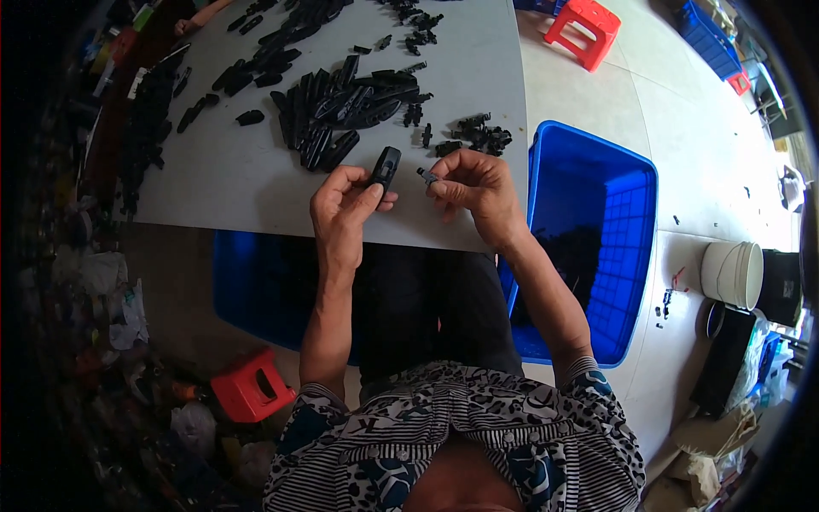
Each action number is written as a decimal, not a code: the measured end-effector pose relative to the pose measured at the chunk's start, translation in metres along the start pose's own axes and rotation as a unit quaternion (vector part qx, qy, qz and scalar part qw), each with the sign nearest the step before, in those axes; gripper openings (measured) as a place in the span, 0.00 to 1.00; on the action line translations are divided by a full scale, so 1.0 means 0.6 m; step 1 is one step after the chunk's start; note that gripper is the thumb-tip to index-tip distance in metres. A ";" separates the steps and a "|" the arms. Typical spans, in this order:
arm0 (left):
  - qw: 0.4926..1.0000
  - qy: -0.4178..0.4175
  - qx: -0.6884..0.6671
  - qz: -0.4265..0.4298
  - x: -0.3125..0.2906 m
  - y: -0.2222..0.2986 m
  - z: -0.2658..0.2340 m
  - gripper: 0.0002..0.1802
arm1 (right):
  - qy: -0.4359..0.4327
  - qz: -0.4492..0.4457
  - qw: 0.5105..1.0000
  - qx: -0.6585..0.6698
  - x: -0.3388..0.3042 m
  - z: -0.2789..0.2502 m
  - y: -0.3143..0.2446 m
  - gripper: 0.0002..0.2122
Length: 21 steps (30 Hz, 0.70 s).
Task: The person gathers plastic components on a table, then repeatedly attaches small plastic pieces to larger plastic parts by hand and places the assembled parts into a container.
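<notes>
Above the near edge of the white table, my left hand is closed on a long black plastic housing, held upright with a recess facing me. A short gap to the right, my right hand pinches a small black clip-like part between thumb and fingertips. The two parts do not touch. Beyond my left hand lies a heap of similar long black housings. Past my right hand sits a pile of small black parts.
A blue bin with dark contents stands right of the table; another blue bin is partly under it. Red stools stand on the floor, one red stool at lower left. Another person's hand rests at the far left.
</notes>
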<state>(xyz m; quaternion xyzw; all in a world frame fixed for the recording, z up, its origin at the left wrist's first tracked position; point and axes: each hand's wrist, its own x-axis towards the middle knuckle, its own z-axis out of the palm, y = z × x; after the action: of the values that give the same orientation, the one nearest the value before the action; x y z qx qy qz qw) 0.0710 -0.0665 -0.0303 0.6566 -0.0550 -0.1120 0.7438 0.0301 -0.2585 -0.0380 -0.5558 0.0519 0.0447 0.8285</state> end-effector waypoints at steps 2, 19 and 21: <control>1.000 -0.001 -0.001 0.000 -0.002 -0.002 0.002 0.08 | 0.005 0.004 1.000 0.002 -0.003 0.000 0.006 0.05; 0.983 -0.071 -0.131 -0.103 -0.012 0.005 0.015 0.07 | 0.015 -0.024 0.997 0.070 -0.014 0.017 0.032 0.04; 0.986 -0.069 -0.120 -0.091 -0.012 0.001 0.015 0.07 | 0.017 -0.030 0.997 0.069 -0.014 0.015 0.037 0.04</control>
<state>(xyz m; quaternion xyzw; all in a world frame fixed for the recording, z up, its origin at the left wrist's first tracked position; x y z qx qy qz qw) 0.0621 -0.0731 -0.0283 0.5553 -0.0318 -0.2301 0.7985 0.0194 -0.2419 -0.0539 -0.4990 0.0523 0.0071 0.8650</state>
